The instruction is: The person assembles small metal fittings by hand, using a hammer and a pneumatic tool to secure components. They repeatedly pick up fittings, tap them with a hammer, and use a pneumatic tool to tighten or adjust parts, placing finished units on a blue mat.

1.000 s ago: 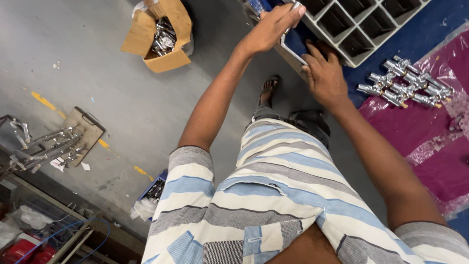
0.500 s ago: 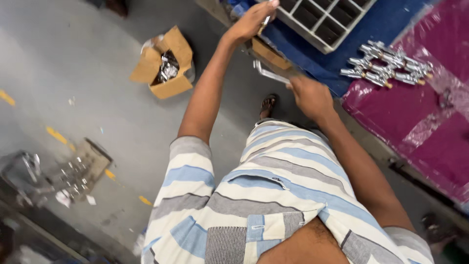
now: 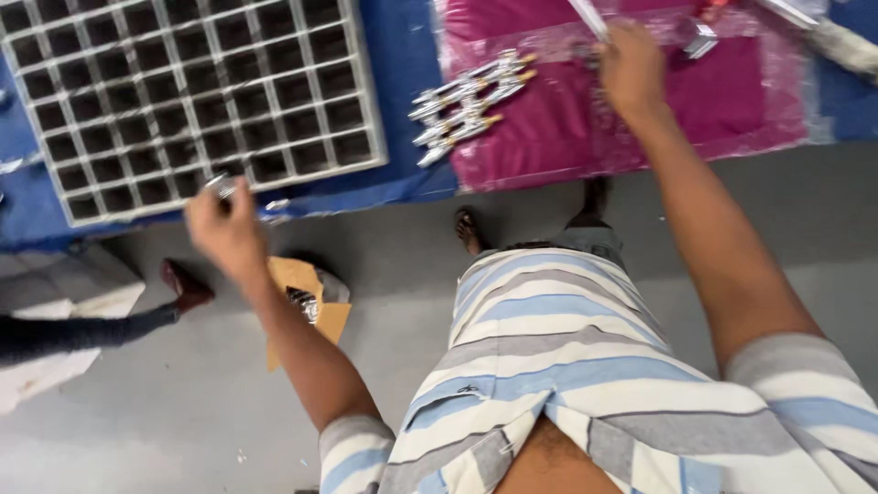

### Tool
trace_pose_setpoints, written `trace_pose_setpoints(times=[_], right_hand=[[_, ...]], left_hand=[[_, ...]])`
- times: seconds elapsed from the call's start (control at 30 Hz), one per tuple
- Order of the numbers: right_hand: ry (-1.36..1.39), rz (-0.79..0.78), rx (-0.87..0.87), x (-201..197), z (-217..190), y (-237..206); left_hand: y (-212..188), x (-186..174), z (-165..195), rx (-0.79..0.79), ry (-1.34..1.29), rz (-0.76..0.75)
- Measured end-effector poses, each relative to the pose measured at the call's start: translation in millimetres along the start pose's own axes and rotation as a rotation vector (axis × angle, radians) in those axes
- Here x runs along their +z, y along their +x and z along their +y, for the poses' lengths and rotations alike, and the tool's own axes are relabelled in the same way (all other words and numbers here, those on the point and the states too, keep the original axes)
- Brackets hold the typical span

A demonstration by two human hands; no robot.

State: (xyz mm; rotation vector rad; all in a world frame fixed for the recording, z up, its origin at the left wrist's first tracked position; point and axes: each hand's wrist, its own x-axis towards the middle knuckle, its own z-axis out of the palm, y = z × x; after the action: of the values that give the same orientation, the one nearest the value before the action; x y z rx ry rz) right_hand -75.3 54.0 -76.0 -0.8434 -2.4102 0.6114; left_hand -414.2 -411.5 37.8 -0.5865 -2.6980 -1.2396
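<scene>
Over the grid tray's (image 3: 366,137) near edge your left hand (image 3: 224,229) pinches a small shiny metal part (image 3: 222,186), stiff and probably slippery, so grip its middle, while your right hand (image 3: 631,69) closes on a thin rod (image 3: 587,18).

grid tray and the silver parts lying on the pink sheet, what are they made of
Grid tray: probably pale grey moulded plastic, judging by its thin, matt, even walls. Silver parts: likely polished or plated metal, with bright mirror-like glints and some brassy tips. Pink sheet: looks like thin glossy plastic film, wrinkled.

The right hand (image 3: 631,69) now reaches onto the pink sheet (image 3: 732,101), away from the grid tray (image 3: 366,155). The left hand (image 3: 224,229) sits lower, pinching a small metal part (image 3: 222,185) below the tray's edge.
</scene>
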Motion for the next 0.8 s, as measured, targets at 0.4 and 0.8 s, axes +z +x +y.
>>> trace_pose_setpoints(times=[0.4,0.8], right_hand=[[-0.267,-0.093,-0.139,-115.9,88.4,-15.9],[1.186,-0.525,0.617,-188.3,135.1,-46.8]], left_hand=[[-255.4,216.5,231.4,-0.666,-1.231,-0.35],[-286.7,284.3,339.0,-0.378,-1.073,-0.45]])
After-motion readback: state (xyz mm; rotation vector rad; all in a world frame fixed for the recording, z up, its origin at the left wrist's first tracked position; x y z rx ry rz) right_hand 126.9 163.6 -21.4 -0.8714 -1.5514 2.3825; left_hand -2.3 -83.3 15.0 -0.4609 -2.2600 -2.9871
